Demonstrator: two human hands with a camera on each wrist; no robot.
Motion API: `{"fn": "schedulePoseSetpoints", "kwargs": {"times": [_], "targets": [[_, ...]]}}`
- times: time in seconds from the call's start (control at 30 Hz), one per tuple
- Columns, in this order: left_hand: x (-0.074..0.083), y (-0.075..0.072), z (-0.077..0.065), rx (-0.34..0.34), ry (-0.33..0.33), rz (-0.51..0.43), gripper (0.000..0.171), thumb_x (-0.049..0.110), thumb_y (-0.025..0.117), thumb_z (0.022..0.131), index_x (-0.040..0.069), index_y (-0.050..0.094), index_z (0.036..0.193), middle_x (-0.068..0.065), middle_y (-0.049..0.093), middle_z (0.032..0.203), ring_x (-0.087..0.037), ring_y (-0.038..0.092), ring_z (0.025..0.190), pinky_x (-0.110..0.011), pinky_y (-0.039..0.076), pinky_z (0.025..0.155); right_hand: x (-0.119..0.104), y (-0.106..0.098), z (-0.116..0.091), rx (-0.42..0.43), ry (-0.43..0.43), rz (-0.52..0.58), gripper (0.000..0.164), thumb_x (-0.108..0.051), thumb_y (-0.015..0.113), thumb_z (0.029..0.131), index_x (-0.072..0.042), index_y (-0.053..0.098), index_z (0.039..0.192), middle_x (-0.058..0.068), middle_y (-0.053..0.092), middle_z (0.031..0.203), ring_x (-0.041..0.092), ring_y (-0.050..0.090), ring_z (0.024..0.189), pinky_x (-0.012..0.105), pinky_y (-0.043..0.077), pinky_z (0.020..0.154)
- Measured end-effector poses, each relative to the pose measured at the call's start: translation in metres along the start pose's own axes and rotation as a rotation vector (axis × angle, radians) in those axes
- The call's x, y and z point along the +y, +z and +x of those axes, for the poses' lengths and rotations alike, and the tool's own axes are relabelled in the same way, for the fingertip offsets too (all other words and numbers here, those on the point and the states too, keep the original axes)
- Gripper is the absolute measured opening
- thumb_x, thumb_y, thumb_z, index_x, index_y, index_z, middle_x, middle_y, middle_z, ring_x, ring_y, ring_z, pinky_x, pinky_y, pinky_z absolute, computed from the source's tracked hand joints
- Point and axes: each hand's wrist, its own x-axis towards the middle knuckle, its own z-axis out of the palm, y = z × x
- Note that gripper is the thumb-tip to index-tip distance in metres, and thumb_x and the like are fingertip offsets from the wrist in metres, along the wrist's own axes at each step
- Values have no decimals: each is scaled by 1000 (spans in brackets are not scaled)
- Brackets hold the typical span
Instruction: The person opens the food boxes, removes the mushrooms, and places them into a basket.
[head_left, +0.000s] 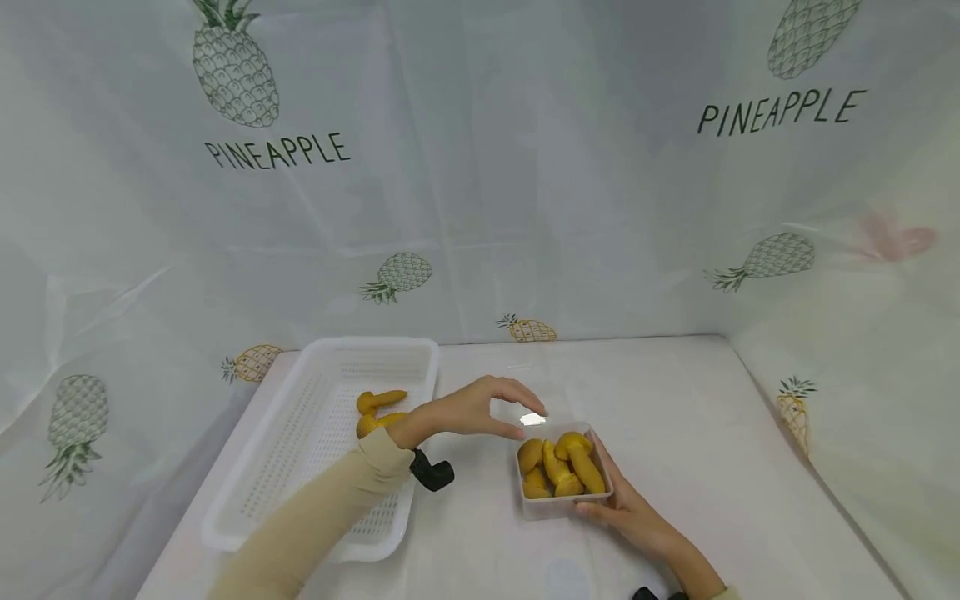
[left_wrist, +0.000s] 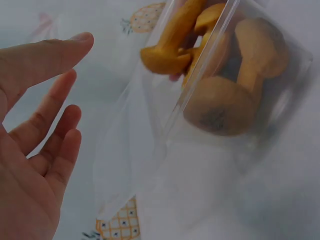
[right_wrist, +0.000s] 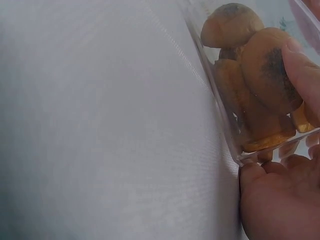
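A small clear plastic box [head_left: 546, 508] full of yellow-brown mushrooms [head_left: 587, 467] is on the white table. My right hand [head_left: 637, 521] grips its right side, thumb along the near wall. Through that wall in the right wrist view, mushroom caps [right_wrist: 270, 67] with dark patches show beside the thumb [right_wrist: 306, 77]. Just off the box's far left corner hovers my left hand [head_left: 472, 408], thumb and fingers spread apart and nothing between them. The left wrist view has this hand [left_wrist: 35, 155] separate from the box [left_wrist: 270, 125].
On the left stands a large white perforated basket [head_left: 300, 467], partly under my left forearm. Two similar mushrooms [head_left: 381, 401] are visible at its right side. A pineapple-print sheet [head_left: 480, 192] hangs behind the table and along its sides.
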Motion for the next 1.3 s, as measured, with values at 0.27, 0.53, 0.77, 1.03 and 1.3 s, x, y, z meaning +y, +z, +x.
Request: {"fn": "schedulePoseSetpoints", "kwargs": {"times": [0.27,0.53,0.77,1.03,1.3], "targets": [[-3,36,28,-111,31,29,41,11,78,88,7,68,128,-1,63,131,-2,51,124,-26,37,108,-1,2,2,-36,10,13,105,-11,69,94,-29,-12,160,12,-14,165,42,-12,147,72,-1,107],[-8,57,45,-173,113,52,42,8,79,86,6,69,127,-6,63,133,-3,48,127,-27,31,112,-2,3,2,-45,59,29,106,-12,69,95,-35,-12,159,7,-18,164,41,-10,148,70,2,109],[-10,67,53,-189,105,159,41,11,81,85,9,70,125,-3,62,132,-3,47,124,-22,32,108,-3,1,-1,-22,96,-8,101,-15,69,95,-33,-6,160,9,-16,164,39,-10,148,68,-1,111],[-10,72,61,-203,101,325,36,16,80,86,17,74,121,1,59,128,-5,45,121,-16,31,106,1,-2,-1,-29,80,6,102,-15,68,96,-26,-9,161,9,-20,163,38,-14,147,67,6,111],[-12,74,66,-255,111,364,31,18,76,89,19,76,119,6,61,128,-4,44,124,-16,28,108,2,-5,-2,-26,19,1,100,-12,66,97,-38,-8,159,6,-15,165,39,-12,147,75,2,107]]}}
